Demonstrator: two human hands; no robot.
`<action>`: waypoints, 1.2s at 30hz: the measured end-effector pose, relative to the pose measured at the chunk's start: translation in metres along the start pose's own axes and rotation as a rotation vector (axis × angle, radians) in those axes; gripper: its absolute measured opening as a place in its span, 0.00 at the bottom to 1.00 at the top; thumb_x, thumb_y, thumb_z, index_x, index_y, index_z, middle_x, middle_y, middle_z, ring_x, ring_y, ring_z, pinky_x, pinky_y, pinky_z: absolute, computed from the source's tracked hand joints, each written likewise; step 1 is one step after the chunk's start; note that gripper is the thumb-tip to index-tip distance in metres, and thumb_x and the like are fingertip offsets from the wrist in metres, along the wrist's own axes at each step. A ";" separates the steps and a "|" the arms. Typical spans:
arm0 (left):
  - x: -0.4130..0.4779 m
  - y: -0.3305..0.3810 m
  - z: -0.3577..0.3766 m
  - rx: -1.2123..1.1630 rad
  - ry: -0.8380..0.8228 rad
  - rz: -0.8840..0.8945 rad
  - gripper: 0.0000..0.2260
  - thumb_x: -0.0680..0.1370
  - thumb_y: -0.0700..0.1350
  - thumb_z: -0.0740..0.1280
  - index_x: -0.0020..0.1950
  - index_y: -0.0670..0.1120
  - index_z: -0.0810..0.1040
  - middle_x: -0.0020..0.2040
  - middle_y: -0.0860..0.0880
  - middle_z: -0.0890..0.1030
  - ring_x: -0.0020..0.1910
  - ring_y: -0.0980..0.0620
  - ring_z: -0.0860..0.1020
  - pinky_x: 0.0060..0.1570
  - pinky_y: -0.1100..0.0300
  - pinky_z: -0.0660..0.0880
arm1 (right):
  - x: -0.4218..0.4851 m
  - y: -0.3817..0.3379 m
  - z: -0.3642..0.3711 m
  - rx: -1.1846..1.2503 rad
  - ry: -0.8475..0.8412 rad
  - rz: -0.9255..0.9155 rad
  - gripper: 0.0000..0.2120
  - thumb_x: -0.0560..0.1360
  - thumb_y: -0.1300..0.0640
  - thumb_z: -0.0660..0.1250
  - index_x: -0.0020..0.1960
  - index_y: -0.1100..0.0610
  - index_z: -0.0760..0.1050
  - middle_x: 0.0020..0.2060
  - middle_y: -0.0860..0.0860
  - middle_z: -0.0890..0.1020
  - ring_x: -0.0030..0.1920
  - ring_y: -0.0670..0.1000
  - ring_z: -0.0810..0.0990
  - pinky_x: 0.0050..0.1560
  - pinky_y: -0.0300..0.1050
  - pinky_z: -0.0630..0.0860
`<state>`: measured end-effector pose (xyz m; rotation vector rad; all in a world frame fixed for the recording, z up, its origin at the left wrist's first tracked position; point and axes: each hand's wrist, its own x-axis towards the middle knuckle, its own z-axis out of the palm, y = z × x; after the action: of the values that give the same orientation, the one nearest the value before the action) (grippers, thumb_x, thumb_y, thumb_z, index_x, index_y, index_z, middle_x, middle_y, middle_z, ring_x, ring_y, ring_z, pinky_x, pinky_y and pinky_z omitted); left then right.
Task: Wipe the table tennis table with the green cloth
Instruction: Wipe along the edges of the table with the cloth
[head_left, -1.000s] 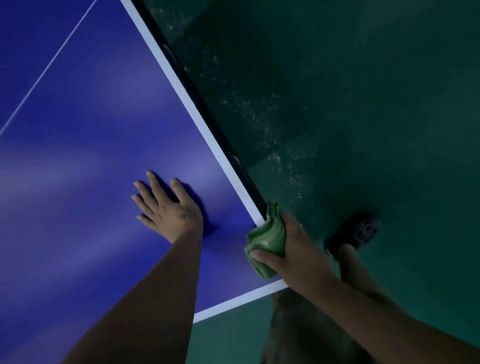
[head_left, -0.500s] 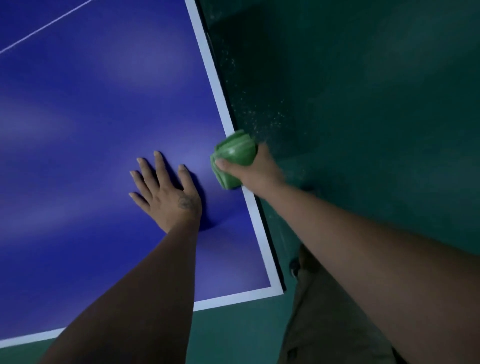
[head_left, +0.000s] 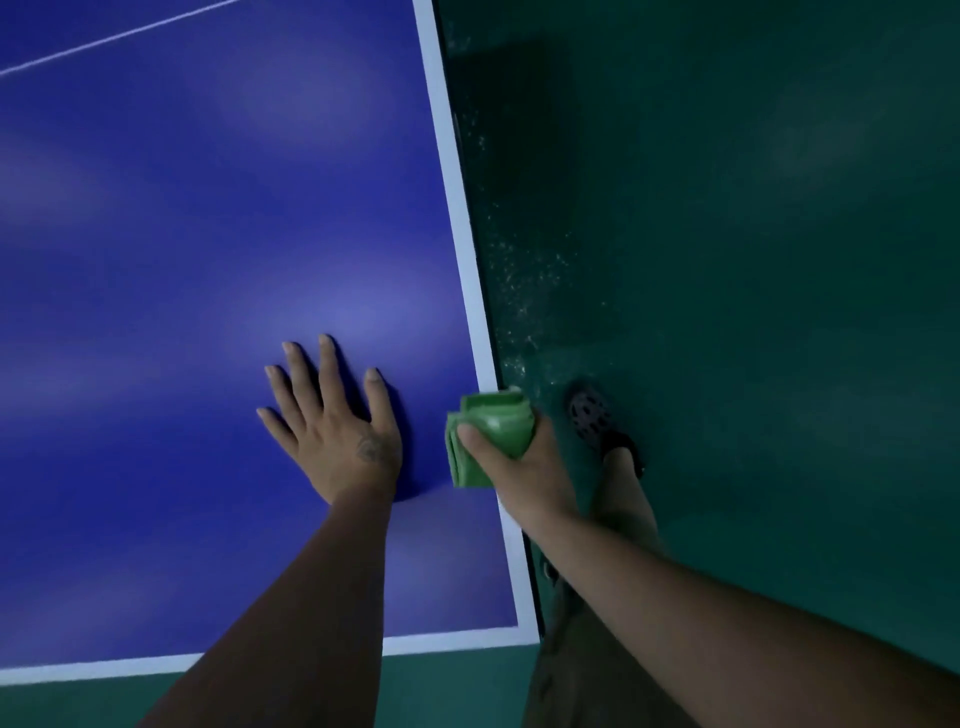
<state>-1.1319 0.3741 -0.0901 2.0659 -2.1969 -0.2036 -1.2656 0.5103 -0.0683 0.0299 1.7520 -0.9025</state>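
The blue table tennis table (head_left: 208, 234) fills the left of the view, with a white border line along its right edge and near edge. My left hand (head_left: 337, 431) lies flat on the blue surface, fingers spread, holding nothing. My right hand (head_left: 524, 467) grips a folded green cloth (head_left: 488, 436) pressed against the table's right edge, over the white line, just right of my left hand.
Dark green floor (head_left: 753, 312) lies to the right of the table, with pale specks of dust near the edge. My foot in a dark perforated shoe (head_left: 597, 421) stands on the floor beside the table's corner. A thin white centre line (head_left: 104, 44) crosses the table's top left.
My right hand has slid the cloth back along the table's right edge toward me, after pushing it further away half a second ago. My left hand has stayed flat on the table.
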 end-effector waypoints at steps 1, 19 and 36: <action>0.002 0.001 -0.001 0.000 0.005 -0.004 0.30 0.86 0.63 0.56 0.87 0.57 0.61 0.89 0.52 0.55 0.88 0.47 0.50 0.85 0.37 0.46 | 0.016 -0.024 0.003 0.002 -0.005 -0.006 0.29 0.69 0.35 0.83 0.62 0.39 0.71 0.56 0.37 0.83 0.48 0.33 0.80 0.39 0.26 0.72; 0.005 -0.001 0.001 0.022 -0.010 0.011 0.31 0.85 0.61 0.58 0.88 0.55 0.60 0.89 0.53 0.55 0.88 0.48 0.50 0.84 0.35 0.49 | 0.052 -0.071 -0.031 -0.174 -0.299 -0.001 0.44 0.64 0.29 0.82 0.72 0.36 0.63 0.63 0.39 0.80 0.56 0.42 0.82 0.50 0.35 0.82; 0.004 -0.005 0.004 0.043 -0.049 0.013 0.31 0.85 0.60 0.57 0.88 0.51 0.60 0.89 0.51 0.55 0.88 0.45 0.50 0.84 0.33 0.49 | 0.194 -0.263 0.018 -0.144 -0.116 -0.177 0.49 0.71 0.30 0.79 0.80 0.55 0.63 0.74 0.53 0.75 0.69 0.55 0.79 0.66 0.49 0.75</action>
<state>-1.1280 0.3702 -0.0950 2.0896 -2.2618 -0.2095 -1.4428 0.2357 -0.0857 -0.2700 1.7249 -0.8844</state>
